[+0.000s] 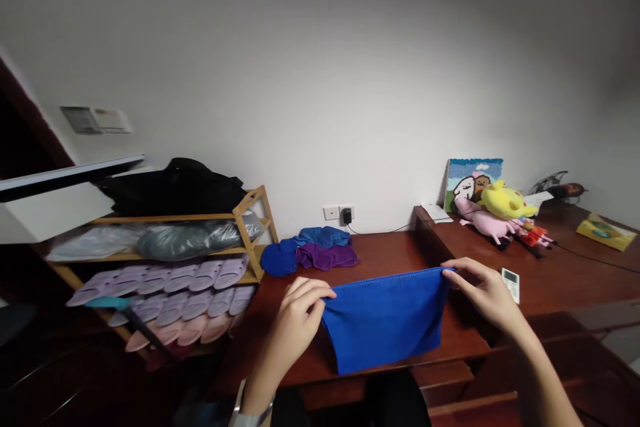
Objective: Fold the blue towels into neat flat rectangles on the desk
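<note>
A blue cloth [387, 320] with a stitched upper edge hangs between my hands, above the front of the wooden desk [390, 248]. My left hand [305, 307] pinches its upper left corner, and a watch band circles that wrist. At the upper right corner, my right hand [477, 287] grips the cloth between thumb and fingers. The top edge is stretched nearly straight, rising slightly to the right. Behind it on the desk lie a crumpled purple cloth [327, 256] and crumpled blue cloths [280, 258], close to the wall.
Left of the desk stands a wooden rack [255, 233] with several slippers [183, 277] and a black bag [175, 187] on top. On the raised right surface are plush toys [505, 201], a white remote [511, 285] and a yellow packet [606, 232]. A black plug [347, 215] trails a cable.
</note>
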Demonstrator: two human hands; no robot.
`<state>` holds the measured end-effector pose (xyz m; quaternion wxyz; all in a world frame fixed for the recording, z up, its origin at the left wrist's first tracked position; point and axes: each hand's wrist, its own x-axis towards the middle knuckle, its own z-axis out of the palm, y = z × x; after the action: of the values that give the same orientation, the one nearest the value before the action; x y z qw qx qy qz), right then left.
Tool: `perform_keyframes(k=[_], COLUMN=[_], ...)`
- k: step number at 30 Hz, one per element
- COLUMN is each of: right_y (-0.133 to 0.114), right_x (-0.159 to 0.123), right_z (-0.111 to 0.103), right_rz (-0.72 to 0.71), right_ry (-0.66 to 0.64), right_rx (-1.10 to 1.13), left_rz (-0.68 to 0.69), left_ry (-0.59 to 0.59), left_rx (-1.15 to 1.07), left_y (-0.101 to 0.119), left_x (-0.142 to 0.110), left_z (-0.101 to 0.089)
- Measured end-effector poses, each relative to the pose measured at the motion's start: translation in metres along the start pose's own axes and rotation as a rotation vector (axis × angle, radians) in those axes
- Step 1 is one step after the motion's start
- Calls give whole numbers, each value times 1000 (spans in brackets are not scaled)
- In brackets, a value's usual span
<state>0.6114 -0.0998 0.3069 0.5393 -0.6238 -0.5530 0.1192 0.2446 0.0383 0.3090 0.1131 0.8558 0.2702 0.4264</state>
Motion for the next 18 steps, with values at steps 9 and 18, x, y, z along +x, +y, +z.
perform_keyframes(k=[9,18], right_y=[-9,8], right_x=[-17,-27], right_z=[-4,-21], right_rz=[64,-11], right_ry=[-79,28], right_rx=[76,-14], left_rz=[31,32], left_ry=[37,-74], left_rx=[85,-38], left_y=[2,15], left_x=[5,0], left_z=[-4,11])
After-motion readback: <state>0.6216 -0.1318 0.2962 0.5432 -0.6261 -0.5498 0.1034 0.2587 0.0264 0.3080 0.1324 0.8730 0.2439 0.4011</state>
